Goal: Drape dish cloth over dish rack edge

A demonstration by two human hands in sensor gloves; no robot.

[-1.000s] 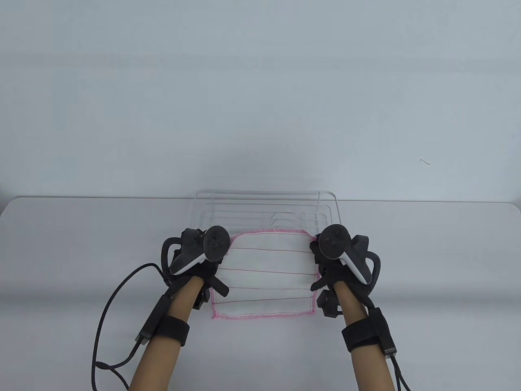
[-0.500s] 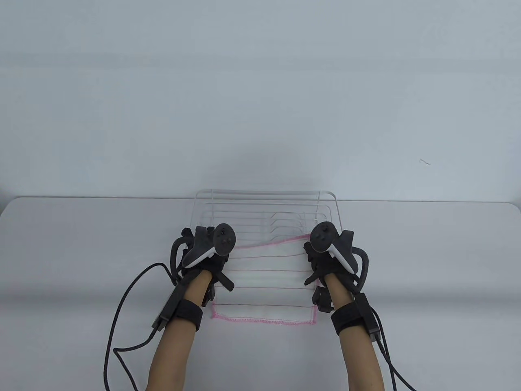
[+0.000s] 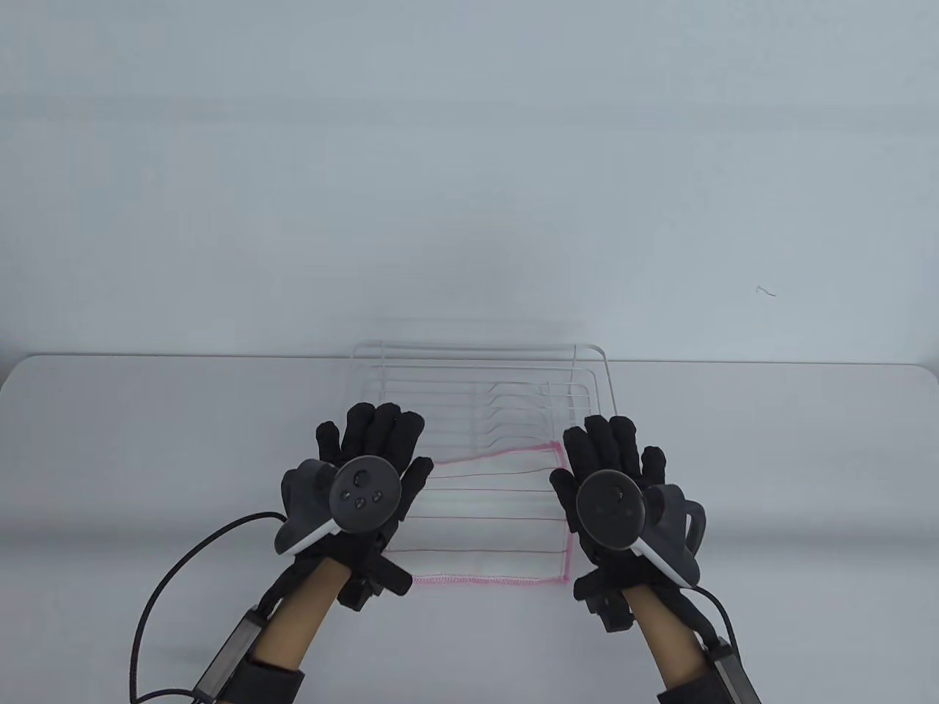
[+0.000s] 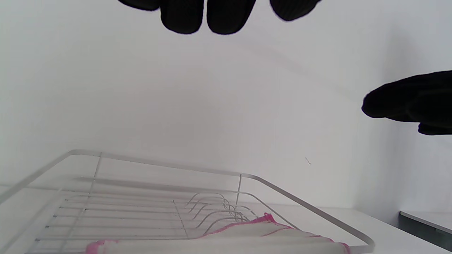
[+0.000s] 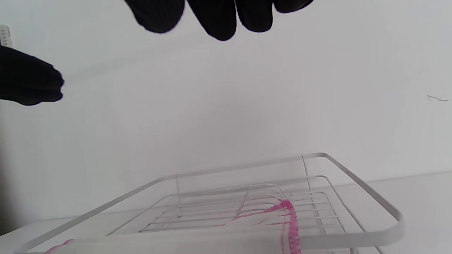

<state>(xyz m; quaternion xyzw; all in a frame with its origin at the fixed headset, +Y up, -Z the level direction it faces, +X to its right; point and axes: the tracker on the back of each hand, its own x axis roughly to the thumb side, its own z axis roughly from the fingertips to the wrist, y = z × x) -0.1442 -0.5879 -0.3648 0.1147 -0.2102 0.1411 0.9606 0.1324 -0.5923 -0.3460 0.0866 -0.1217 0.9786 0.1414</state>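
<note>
Dish cloth (image 3: 490, 513) lies over near edge of dish rack (image 3: 480, 381), white with pink hem, far part inside rack, near part hanging toward table (image 3: 110, 455). Left hand (image 3: 359, 484) flat, fingers spread, gripping nothing, at cloth's left side. Right hand (image 3: 620, 491) likewise spread and empty at cloth's right side. Wrist views: fingertips (image 4: 182, 16) up clear of rack.

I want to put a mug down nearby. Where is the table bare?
The table is bare left of the dish rack and right of it. It is crowded in front: the dish cloth hangs over the rack's near edge between the left hand and right hand.
</note>
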